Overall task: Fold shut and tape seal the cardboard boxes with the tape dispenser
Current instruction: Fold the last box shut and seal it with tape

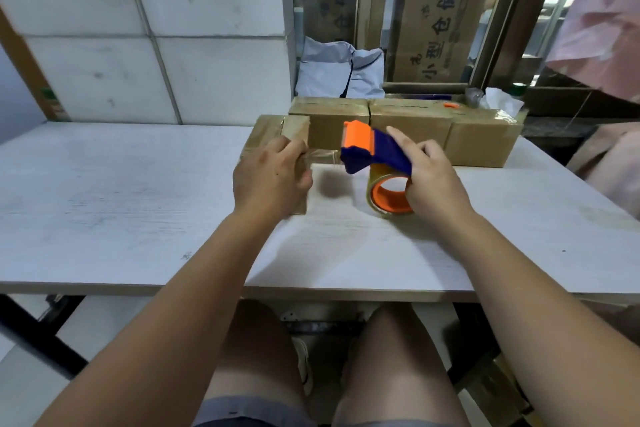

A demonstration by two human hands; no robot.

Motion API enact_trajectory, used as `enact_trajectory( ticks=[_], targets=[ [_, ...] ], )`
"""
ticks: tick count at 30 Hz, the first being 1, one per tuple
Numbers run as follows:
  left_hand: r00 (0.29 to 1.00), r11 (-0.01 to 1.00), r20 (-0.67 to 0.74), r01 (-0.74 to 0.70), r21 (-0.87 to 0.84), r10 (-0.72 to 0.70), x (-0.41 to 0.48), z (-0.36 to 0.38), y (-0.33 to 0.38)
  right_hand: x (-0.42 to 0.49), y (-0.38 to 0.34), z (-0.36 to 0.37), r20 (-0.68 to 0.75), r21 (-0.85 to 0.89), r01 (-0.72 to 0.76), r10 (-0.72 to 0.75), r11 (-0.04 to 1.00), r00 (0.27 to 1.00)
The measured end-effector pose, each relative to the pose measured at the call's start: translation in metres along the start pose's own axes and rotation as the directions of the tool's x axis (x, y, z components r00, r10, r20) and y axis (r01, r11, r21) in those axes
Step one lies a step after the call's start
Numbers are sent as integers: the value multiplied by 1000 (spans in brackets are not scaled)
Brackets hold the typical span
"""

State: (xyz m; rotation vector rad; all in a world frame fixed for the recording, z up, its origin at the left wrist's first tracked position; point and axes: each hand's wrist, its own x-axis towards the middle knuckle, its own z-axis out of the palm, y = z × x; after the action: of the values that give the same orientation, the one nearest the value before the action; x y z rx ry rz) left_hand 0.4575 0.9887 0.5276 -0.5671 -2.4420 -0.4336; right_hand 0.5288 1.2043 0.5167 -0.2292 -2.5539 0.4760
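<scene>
Head view — left grip [270, 180] curled round small box [294, 130], right grip [433, 180] clutching tape dispenser [374, 149] — sealed boxes [415, 128] behind.

left hand [270, 180] holding cardboard box [268, 130], right hand [433, 180] holding tape dispenser [381, 152]

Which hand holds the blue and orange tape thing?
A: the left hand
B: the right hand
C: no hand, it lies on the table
B: the right hand grips the tape dispenser, while the left hand holds the small cardboard box.
</scene>
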Motion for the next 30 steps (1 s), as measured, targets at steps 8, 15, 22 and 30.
enact_trajectory(
  ticks=[8,15,22,30],
  targets=[
    [999,998,27,-44,52,43,2,3,-4,1,-9,0,102,-171,92,-75,981,992],
    [982,975,90,-179,131,168,2,4,-3,11,-17,-9,169,-310,165,-117,936,979],
    [976,954,150,-192,232,159,-3,14,11,24,-36,-22,253,-427,239,-138,872,958],
    [978,970,-60,-190,150,201,-4,27,3,35,-47,-27,344,-431,282,-133,857,929]
  ],
)
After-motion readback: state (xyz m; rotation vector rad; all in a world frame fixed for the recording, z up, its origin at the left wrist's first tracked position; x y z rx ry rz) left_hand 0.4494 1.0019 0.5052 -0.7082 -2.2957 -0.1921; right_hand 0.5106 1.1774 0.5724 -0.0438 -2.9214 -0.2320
